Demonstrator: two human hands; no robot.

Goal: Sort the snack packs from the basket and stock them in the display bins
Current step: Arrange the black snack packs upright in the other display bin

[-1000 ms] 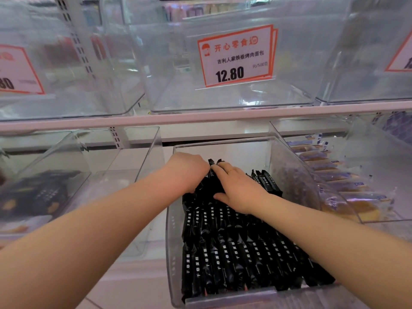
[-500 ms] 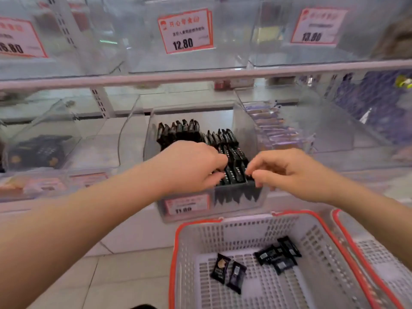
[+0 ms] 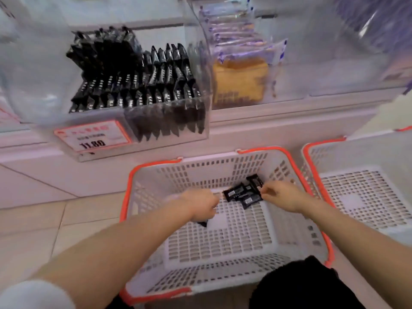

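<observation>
Both hands are reaching into the basket [image 3: 156, 175] on the floor. Left hand [image 3: 200, 206] is curling down over a black pack [image 3: 203, 223] near the basket's middle, though whether it grips is hard to tell. Right hand [image 3: 283, 197] is pinching the edge of a small pile of packs [image 3: 244, 192] with curled fingers. Above, the clear bin [image 3: 142, 139] is holding rows of matching packs, behind a price tag [image 3: 92, 136]
</observation>
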